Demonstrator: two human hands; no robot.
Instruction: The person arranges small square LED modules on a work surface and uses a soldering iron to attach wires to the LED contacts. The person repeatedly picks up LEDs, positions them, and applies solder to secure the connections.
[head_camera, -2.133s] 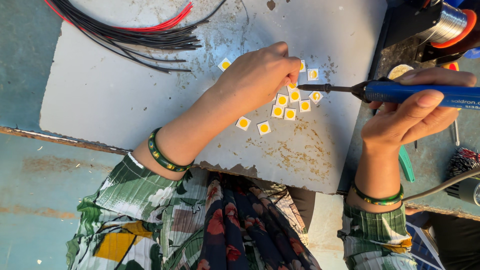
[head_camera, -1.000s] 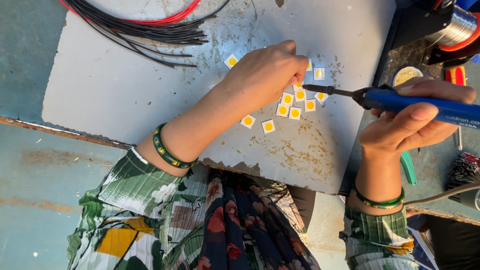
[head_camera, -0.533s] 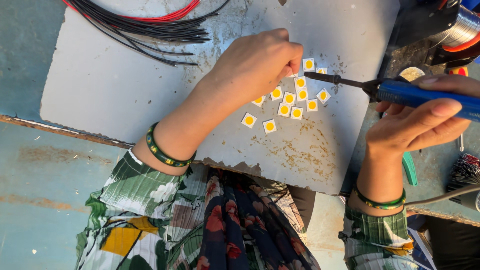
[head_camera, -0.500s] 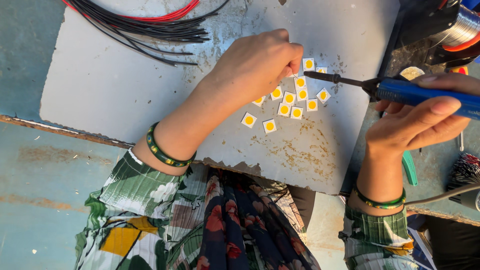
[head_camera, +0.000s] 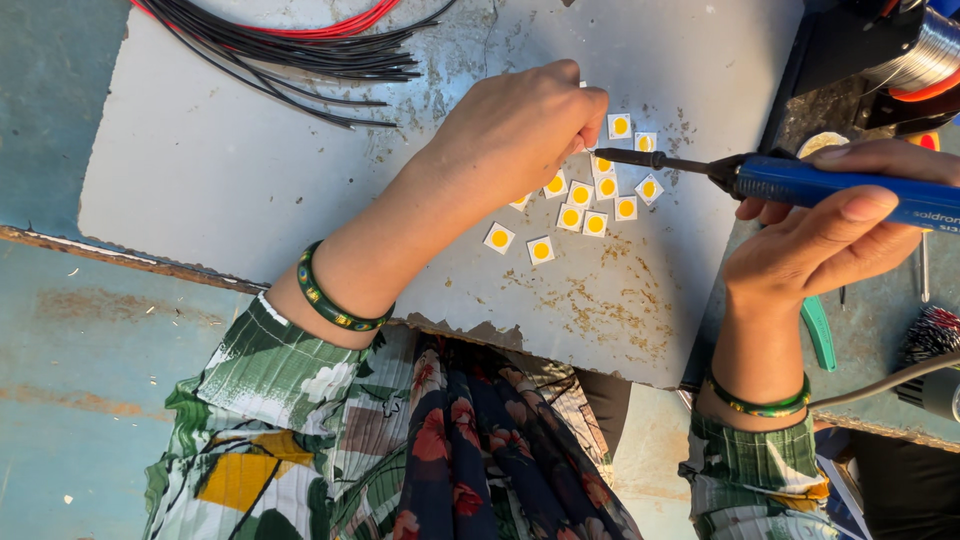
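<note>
Soldering the small LED chips on the grey surface (head_camera: 250, 170)

Your left hand (head_camera: 515, 130) has its fingers curled, pinching down among the white-and-yellow LED chips (head_camera: 590, 195) clustered mid-surface; whether it holds anything I cannot tell. Your right hand (head_camera: 835, 215) has a closed grip on the blue soldering iron (head_camera: 830, 185), tip just beside the left fingertips. You seem mid-joint; a steady tip on one chip's pad comes next, clear of your fingers. Black wires (head_camera: 300, 45) lie well apart
</note>
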